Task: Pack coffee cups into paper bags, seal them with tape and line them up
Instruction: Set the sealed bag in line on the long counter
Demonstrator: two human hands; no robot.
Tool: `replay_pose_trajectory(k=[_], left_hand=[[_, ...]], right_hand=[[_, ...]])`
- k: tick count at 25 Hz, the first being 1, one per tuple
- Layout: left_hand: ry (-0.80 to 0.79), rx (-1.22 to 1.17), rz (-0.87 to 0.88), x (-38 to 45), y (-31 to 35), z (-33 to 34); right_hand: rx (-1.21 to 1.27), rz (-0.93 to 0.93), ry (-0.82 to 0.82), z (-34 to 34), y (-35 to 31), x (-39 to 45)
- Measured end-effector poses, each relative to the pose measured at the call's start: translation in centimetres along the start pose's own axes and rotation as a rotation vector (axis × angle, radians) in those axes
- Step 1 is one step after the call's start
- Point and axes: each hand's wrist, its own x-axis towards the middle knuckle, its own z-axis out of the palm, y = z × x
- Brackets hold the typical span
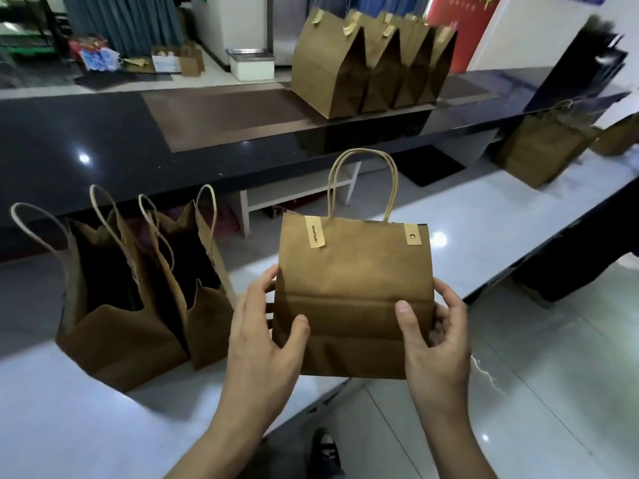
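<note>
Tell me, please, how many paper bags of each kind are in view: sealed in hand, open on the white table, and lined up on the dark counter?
Sealed bag, taped twice, held by the left hand and right hand: 1
Open bags on the white table: 2
Closed bags lined up on the dark counter: 4
Total: 7

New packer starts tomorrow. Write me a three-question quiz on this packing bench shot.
1. True or false: the bag held by the left hand and right hand is already taped shut.
2. How many tape strips show on its top edge? A) one B) two C) four
3. Fill in: the open bags on the white table stand to the held bag's ____.

Key
1. True: the mouth is folded closed under tape.
2. B: the "Good luck!" strip and a smiley strip.
3. Left.
</note>
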Motion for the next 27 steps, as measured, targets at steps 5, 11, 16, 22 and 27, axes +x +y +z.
replay_pose_trajectory(k=[5, 11, 16, 22, 27], left_hand=[[0.072, 0.023, -0.023, 5.0, 0.5, 3.6], [0.149, 0.016, -0.069, 13.8, 1.8, 8.5], [0.292, 0.078, -0.038, 20.0, 3.6, 10.3], [0.386, 0.076, 0.032, 27.2, 6.4, 9.9], [0.382, 0.129, 0.057, 32.0, 7.9, 9.2]], right_hand=[[0.025, -0.006, -0.061, 1.2, 0.9, 6.9], [0.082, -0.039, -0.188, 3.4, 1.0, 18.0], [0.180, -0.068, -0.214, 5.6, -0.5, 24.4], [0.333, -0.166, -0.262, 9.2, -3.5, 30.7], [0.413, -0.204, -0.241, 12.0, -5.1, 34.3]])
